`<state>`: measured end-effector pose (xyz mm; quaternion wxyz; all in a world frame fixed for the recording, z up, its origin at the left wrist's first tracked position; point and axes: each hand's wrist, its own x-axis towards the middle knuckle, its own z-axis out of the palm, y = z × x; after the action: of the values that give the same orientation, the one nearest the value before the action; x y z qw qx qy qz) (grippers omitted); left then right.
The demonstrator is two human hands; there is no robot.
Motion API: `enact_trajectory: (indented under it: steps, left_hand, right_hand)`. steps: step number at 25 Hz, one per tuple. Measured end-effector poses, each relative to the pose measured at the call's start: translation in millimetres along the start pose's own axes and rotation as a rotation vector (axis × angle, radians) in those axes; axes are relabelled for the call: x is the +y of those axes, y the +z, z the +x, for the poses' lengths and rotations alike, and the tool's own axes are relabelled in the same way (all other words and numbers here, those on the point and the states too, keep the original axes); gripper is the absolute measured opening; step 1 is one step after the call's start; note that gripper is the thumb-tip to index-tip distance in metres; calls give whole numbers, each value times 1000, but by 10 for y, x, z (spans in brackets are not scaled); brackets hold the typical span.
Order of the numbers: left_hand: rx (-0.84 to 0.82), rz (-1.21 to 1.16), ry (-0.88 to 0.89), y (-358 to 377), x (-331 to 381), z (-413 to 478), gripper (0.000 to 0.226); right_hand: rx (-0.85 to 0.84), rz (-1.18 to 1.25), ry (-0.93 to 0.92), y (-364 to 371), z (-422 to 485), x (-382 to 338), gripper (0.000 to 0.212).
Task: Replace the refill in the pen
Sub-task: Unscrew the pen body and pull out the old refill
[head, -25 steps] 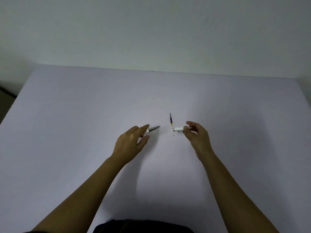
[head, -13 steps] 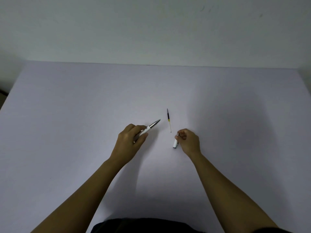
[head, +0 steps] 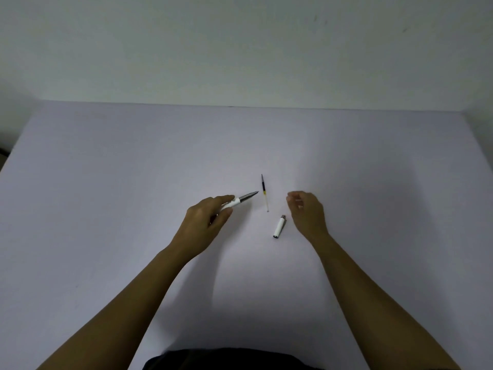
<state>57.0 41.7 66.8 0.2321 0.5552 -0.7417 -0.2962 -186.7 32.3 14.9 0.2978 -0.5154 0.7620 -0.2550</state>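
My left hand grips the front half of a white pen, whose silver tip points up and to the right. A thin refill, with a dark tip, a black and yellow band and a clear tail, lies on the table between my hands. The white rear half of the pen lies on the table just left of my right hand. That hand hovers above the table with its fingers loosely curled and nothing in them.
The pale lilac table runs back to a plain white wall. Its left edge and right edge are in view. A dark garment shows at the bottom.
My right hand carried the white rear half of the pen down and toward me, laid it on the table, let go and moved back up. My left hand has tilted its half upward.
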Motion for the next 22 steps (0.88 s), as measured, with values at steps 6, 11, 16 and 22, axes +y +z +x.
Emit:
enact_trajectory:
  steps: [6, 11, 16, 22]
  left_hand:
    - [-29, 129, 197, -161, 106, 20, 24]
    - [10, 251, 358, -257, 193, -27, 35]
    - [19, 226, 330, -288, 228, -88, 44]
    - [97, 378, 412, -394, 310, -131, 54]
  right_hand:
    - [-324, -21, -376, -564, -137, -889, 32]
    - [-599, -347, -427, -585, -303, -1100, 37]
    - [-378, -242, -698, -641, -365, -1085, 11]
    - [-446, -113, -495, -702, -472, -1105, 26]
